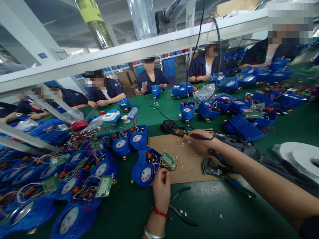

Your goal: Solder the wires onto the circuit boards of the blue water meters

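**Meter (141, 160) at left edge of cardboard mat (191, 174), both hands occupied**

Your left hand (161, 187): fingertips bunched at thin red wires below the circuit board (167, 160); can't tell if a wire is pinched. Your right hand (205, 138): curled around a slim black tool (200, 137), just beside a black stand (170, 126) with a metallic end.

Meter is glossy blue plastic with a round pale dial, sitting left of the mat. Board is flat, green, rectangular, with a greyish screen. Mat is matte brown, strewn with tiny white connectors (188, 142).

Around you: green-handled pliers (211, 167) on the mat's right side; black pliers (190, 222) near, beside your left wrist. Dark crumpled cloth (274, 162) lies right, partly behind your right forearm; smooth white reel (296, 152) farther right. Meter pile (62, 186) crowds the left, boards and loose wires on top. Co-workers (152, 77) sit far, beyond the green table (124, 209); pale rail (119, 49) cuts across above.
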### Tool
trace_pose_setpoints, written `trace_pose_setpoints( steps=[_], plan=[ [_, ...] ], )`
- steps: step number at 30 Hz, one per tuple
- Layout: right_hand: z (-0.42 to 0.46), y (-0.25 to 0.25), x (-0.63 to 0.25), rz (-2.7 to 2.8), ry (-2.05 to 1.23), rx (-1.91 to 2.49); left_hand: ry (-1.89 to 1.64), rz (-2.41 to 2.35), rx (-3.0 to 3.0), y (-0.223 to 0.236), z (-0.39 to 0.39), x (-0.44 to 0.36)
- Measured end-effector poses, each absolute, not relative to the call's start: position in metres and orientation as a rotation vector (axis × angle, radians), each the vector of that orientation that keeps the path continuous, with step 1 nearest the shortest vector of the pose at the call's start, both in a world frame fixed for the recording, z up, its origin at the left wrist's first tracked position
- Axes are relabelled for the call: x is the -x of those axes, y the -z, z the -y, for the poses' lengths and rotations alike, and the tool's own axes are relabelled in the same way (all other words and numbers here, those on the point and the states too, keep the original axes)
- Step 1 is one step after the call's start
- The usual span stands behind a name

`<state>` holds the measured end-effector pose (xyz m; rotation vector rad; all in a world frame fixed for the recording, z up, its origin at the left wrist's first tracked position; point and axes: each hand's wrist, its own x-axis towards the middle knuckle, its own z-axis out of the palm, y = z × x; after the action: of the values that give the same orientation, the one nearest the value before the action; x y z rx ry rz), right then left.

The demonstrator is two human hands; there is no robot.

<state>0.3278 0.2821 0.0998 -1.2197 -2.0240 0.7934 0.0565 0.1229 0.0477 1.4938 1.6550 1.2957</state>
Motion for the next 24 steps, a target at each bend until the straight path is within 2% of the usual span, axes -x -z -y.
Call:
trace_pose_setpoints(
  steps=[4,12,18,24],
  plan=[
    [-0.27,-0.106,-0.329,1.954,-0.823,1.224,-1.297,-1.659,-1.5,-0.047,-0.123,-0.056],
    [-0.224,-0.127,-0.325,1.098,-1.181,1.135,-1.248,-1.654,-1.468,-0.048,-0.122,-0.055],
    [-0.197,-0.125,-0.305,1.037,-1.225,1.033,-1.21,-1.655,-1.464,-0.043,-0.121,-0.054],
    [-0.167,-0.097,-0.285,1.139,-1.309,1.064,-1.209,-1.671,-1.483,-0.044,-0.121,-0.054]
  ],
)
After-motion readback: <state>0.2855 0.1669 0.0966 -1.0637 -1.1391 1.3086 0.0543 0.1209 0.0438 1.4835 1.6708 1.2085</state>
